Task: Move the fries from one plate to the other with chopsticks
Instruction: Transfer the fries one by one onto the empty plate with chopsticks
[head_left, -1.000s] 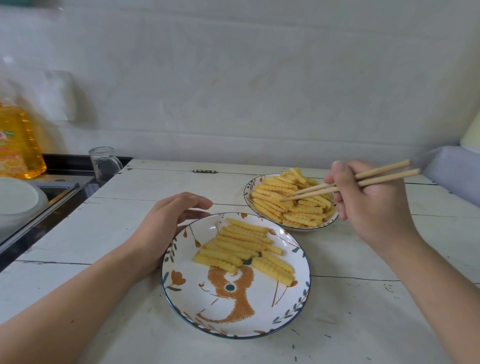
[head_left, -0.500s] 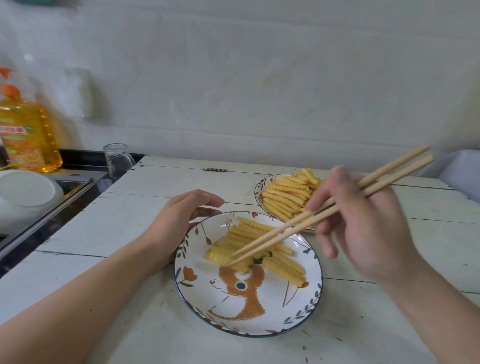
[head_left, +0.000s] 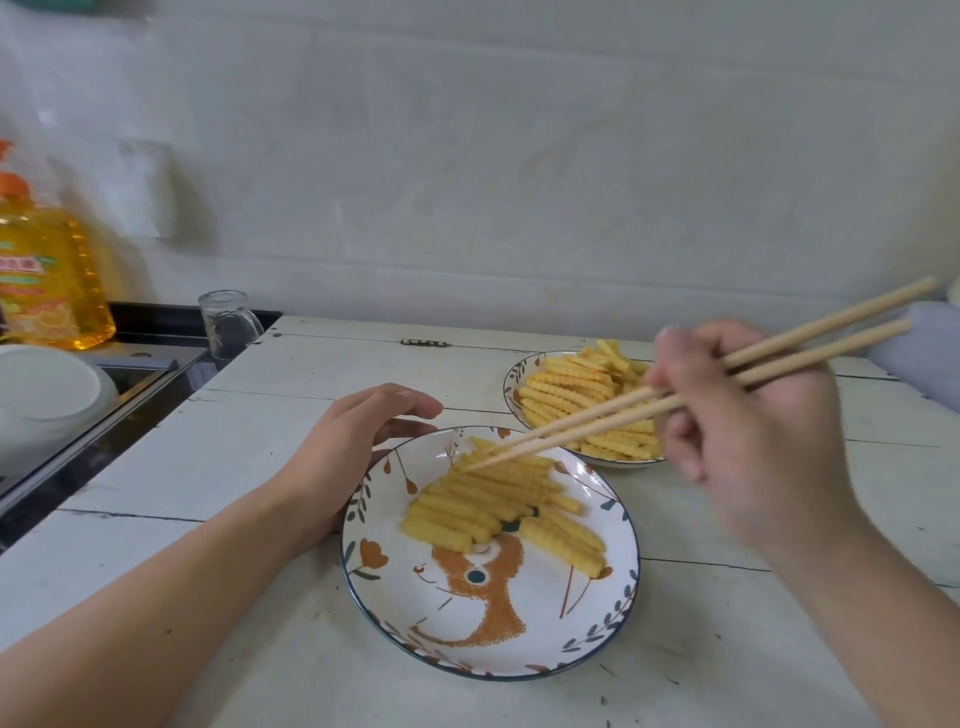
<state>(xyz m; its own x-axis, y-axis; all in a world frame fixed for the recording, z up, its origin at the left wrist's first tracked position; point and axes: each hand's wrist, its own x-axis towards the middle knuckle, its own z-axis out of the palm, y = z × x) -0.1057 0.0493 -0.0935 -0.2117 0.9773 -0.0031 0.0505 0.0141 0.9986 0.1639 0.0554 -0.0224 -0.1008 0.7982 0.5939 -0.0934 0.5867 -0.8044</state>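
A near plate (head_left: 519, 649) with a brown animal drawing holds a row of crinkle-cut fries (head_left: 493, 504) in its upper half. Behind it to the right, a smaller patterned plate (head_left: 511, 376) carries a bigger heap of fries (head_left: 576, 384). My right hand (head_left: 748, 431) is shut on a pair of wooden chopsticks (head_left: 675, 397). Their tips rest close together at the top edge of the fries on the near plate; no fry hangs between them. My left hand (head_left: 353, 452) lies on the table against the near plate's left rim, fingers loosely curled.
The white plank table (head_left: 260, 441) ends at a dark sink ledge on the left. There stand a small glass mug (head_left: 228, 325), a yellow oil bottle (head_left: 47, 270) and a white bowl (head_left: 47, 395). A pale wall closes the back; a grey cushion (head_left: 930, 353) sits far right.
The chopsticks swung from the far plate over to the near plate, dipped into its fries, and their tips have now drawn back to the fries' upper edge. My left hand stayed put.
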